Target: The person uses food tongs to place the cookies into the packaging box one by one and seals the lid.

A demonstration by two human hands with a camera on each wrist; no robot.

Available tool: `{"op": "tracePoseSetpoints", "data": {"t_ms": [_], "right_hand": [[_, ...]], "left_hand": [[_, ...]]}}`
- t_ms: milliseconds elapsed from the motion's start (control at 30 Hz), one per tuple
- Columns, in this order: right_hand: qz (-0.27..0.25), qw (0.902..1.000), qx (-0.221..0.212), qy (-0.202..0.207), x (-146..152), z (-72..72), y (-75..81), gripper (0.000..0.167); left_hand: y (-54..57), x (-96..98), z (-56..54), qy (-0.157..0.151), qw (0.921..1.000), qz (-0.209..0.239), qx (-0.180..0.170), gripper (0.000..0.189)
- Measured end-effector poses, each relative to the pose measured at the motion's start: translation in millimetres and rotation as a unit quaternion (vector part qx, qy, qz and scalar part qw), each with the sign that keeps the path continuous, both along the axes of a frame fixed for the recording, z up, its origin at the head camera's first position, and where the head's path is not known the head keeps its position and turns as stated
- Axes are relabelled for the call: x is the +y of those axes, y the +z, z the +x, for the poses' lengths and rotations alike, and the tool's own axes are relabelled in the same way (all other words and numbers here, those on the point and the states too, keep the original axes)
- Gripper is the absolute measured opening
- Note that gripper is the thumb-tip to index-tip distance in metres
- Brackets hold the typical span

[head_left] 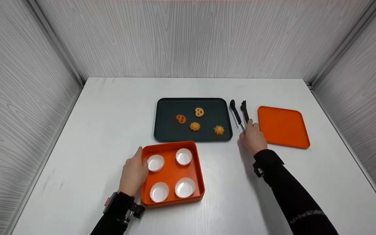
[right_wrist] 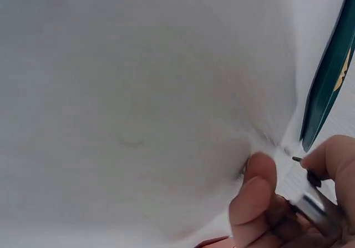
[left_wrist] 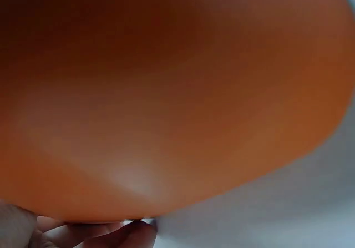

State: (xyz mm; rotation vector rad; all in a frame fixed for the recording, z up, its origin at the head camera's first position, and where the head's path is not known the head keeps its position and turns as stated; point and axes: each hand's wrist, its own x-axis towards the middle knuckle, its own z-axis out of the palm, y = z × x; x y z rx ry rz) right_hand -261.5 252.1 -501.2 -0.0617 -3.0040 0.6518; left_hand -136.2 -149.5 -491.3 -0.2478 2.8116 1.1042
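While our left grip point(head_left: 134, 171) clasps the orange box point(head_left: 171, 173), our right grip point(head_left: 254, 138) pinches the tongs point(head_left: 245, 112), a pick-up seemingly calling for steady lifting.

you are at what looks like a lab-style staging booth, since around the orange box point(head_left: 171, 171) spreads a bare-fronted white tabletop point(head_left: 77, 156), with a grey wood-grain panel point(head_left: 194, 42) standing well beyond the box and matching side panels point(head_left: 364, 98) to the box's left and right.
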Motion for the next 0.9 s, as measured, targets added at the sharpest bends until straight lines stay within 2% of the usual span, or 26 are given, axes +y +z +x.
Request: {"op": "tracePoseSetpoints", "data": {"t_ms": [167,333,567,633,900], "right_hand": [[-0.022,0.9994,0.027,0.004,7,0.4,0.9,0.055],[-0.030,0.9969,0.059,0.043,12,7.2,6.8,0.059],[-0.027,0.9888,0.090,0.116,14,19.9,17.6,0.031],[-0.023,0.9865,0.090,0.135,14,23.8,20.2,0.028],[-0.025,0.9756,0.062,0.209,5,36.3,24.6,0.044]], "left_hand": [[-1.7,8.3,-2.0,0.000,0.9999,-0.002,0.013,0.057],[-2.1,18.6,-4.9,-0.003,0.9997,-0.004,0.024,0.055],[-2.2,36.8,-10.5,-0.015,0.9997,-0.012,0.013,0.056],[-2.6,41.3,-11.1,-0.019,0.9996,-0.015,0.016,0.056],[-6.0,56.7,-11.8,-0.028,0.9981,-0.019,0.052,0.052]]}}
